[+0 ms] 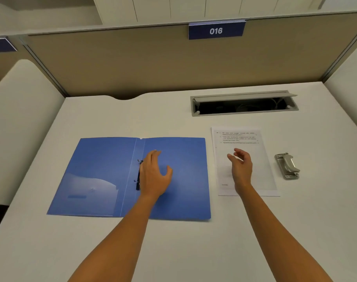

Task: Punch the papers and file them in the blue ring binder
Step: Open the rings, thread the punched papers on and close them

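The blue ring binder (96, 171) lies spread open and flat on the white desk, its black ring mechanism (138, 181) along the spine. My left hand (155, 174) hovers over the binder's right half, just right of the rings, fingers apart and holding nothing. To the right of the binder lies a stack of printed white papers (259, 159). My right hand (241, 166) is over the papers, fingers loosely curled and apart, with nothing in it. A grey metal hole punch (287, 165) sits on the desk right of the papers.
A grey cable tray with its lid raised (243, 103) is set into the desk behind the papers. Beige partition walls (153, 62) close off the back and sides, with a blue "016" sign (216, 30) on top.
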The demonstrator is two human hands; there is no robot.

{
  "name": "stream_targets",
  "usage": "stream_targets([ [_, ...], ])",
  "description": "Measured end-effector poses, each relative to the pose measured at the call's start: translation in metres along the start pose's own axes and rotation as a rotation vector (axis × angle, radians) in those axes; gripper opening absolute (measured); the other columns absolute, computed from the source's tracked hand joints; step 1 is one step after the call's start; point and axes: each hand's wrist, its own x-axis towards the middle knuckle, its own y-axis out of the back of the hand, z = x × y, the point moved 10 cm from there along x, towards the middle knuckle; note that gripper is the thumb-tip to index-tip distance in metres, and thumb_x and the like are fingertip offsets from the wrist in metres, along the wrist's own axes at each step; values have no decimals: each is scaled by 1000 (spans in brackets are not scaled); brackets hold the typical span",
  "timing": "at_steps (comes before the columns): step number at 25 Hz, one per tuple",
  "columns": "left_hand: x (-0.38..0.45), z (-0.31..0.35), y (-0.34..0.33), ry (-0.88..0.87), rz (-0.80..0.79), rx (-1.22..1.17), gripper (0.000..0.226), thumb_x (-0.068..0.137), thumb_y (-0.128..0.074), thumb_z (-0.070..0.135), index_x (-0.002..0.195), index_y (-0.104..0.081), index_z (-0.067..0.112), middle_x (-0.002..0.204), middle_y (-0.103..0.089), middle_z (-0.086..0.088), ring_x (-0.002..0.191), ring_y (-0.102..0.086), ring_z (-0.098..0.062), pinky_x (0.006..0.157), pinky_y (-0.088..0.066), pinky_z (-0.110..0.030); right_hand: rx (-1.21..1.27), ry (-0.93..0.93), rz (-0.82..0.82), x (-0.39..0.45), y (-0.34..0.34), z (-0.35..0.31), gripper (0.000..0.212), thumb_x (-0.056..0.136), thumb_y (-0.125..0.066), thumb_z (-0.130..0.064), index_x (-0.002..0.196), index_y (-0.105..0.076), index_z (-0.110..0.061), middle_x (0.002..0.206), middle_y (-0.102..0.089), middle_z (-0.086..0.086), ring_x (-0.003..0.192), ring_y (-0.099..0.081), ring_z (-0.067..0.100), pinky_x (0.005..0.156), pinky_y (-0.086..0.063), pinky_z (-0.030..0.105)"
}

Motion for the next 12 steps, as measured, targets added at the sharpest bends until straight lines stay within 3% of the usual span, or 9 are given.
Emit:
stream_targets([
  [2, -1, 37, -30, -61, -67, -57, 52, 85, -66, 27, 132, -50, 14, 133, -51, 0, 123, -47, -18, 106, -34, -32, -112, -21, 75, 10, 32, 7, 35, 86, -67, -13, 118, -54, -19, 118, -55, -1, 108, -55, 20, 82, -43, 26],
  [5, -18, 96, -93, -223, -319, -36, 51, 87, -60, 38, 135, -49, 21, 142, -45, 6, 142, -28, -14, 119, -15, -37, -394, -72, 161, 21, 72, 18, 48, 82, -69, -15, 126, -50, -12, 130, -49, 11, 118, -48, 28, 94, -43, 38],
  [8, -43, 129, -149, -322, -564, 150, 60, 90, -50, 50, 144, -40, 24, 156, -29, 7, 150, -4, -16, 120, 4, -42, -681, -132, 232, 26, 103, 22, 61, 79, -70, -21, 132, -43, -6, 136, -41, 20, 126, -38, 37, 100, -38, 45],
  [12, -62, 128, -186, -332, -736, 382, 64, 94, -39, 56, 150, -29, 25, 161, -18, 5, 150, 5, -20, 118, 8, -48, -854, -184, 206, 30, 126, 30, 73, 82, -68, -29, 138, -31, 2, 141, -32, 22, 128, -33, 37, 101, -37, 44],
])
